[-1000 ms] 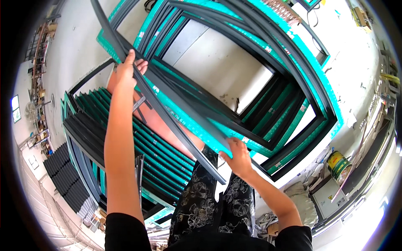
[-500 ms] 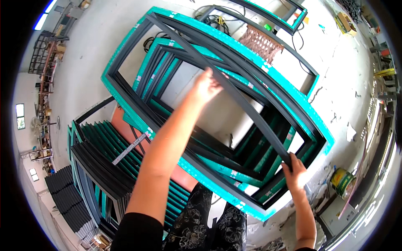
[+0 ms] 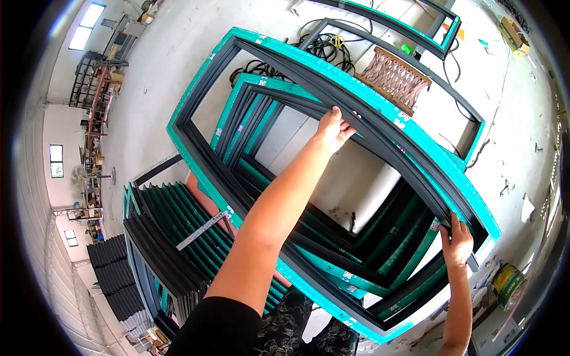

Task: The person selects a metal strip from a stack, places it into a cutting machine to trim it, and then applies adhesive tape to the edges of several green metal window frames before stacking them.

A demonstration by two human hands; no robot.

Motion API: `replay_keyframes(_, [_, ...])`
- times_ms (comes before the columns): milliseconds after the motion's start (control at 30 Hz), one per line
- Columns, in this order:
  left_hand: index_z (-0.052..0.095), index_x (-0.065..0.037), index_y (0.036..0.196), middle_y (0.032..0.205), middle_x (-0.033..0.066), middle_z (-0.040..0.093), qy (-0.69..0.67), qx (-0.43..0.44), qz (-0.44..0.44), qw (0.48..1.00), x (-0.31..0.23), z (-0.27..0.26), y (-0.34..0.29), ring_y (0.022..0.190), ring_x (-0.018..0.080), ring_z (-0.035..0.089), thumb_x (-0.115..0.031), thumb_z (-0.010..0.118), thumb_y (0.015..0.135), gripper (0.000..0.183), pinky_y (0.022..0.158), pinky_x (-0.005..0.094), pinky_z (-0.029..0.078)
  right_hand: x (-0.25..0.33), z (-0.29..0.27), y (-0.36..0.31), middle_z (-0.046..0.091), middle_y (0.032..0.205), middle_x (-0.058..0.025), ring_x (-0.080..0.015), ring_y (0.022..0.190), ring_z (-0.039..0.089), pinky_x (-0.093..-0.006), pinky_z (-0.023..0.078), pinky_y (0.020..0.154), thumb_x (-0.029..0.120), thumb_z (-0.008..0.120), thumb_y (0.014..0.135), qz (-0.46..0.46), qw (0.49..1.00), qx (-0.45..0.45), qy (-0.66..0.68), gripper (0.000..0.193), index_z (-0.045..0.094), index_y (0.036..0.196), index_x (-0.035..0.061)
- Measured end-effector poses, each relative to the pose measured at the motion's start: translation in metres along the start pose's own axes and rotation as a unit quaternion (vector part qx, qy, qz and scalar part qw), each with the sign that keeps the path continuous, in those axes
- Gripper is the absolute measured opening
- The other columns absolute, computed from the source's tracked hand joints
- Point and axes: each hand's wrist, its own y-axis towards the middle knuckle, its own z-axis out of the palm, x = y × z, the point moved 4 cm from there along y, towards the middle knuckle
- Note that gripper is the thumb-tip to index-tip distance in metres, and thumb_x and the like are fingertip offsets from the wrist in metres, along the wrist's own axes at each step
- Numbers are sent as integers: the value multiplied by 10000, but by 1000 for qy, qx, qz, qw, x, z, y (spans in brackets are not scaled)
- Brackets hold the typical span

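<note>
A large window-like frame (image 3: 297, 56), its faces covered in teal film and its inner edges dark grey, lies before me on top of smaller teal-and-dark frames (image 3: 252, 83). Along its far inner side runs a long dark grey bar (image 3: 409, 169). My left hand (image 3: 335, 129) is at the bar's middle, thumb and fingers curled at its near edge. Close to the bar's right end, my right hand (image 3: 457, 242) grips it between thumb and fingers. The bar's tip pokes out past that hand, over the frame's right corner.
Several dark curved bars (image 3: 160, 249) are stacked at the left, with a metal ruler-like strip (image 3: 202, 230) over neighbouring green ones. Beyond the frame are a woven stool (image 3: 395, 74), tangled black cables (image 3: 332, 50) and another frame (image 3: 386, 21). A yellow-green bucket (image 3: 507, 282) stands right.
The bar has moved away from me, from slanting across the frame's opening to lying along its far inner side. Both hands moved with it. The whole view has shifted slightly.
</note>
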Motion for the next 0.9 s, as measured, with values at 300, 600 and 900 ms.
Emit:
replay_keyframes(300, [450, -8, 1222, 1144, 155, 599, 33, 55, 32, 997, -4, 12, 2, 1111, 284, 594, -354, 282, 1059, 418, 1029, 489, 482, -20, 14, 12, 558, 777, -108, -286, 682, 570, -380, 480, 592, 214, 717, 830, -21, 999, -16, -32, 467, 581, 1239, 35])
replay_keyframes(600, [432, -31, 1233, 1175, 152, 566, 28, 42, 29, 998, -2, 10, -4, 1124, 296, 585, -338, 299, 1056, 378, 1038, 494, 481, -20, 17, 8, 557, 787, -115, -295, 699, 575, -388, 487, 598, 226, 721, 836, -48, 998, -33, -30, 498, 559, 1271, 44])
replay_keyframes(900, [416, -49, 1257, 1220, 157, 560, 21, 42, 18, 999, 1, 16, 11, 1125, 304, 586, -356, 327, 1045, 384, 1042, 503, 472, -22, 16, 11, 587, 834, -127, -302, 730, 598, -384, 502, 624, 224, 715, 843, -20, 999, -34, -35, 484, 578, 1273, 48])
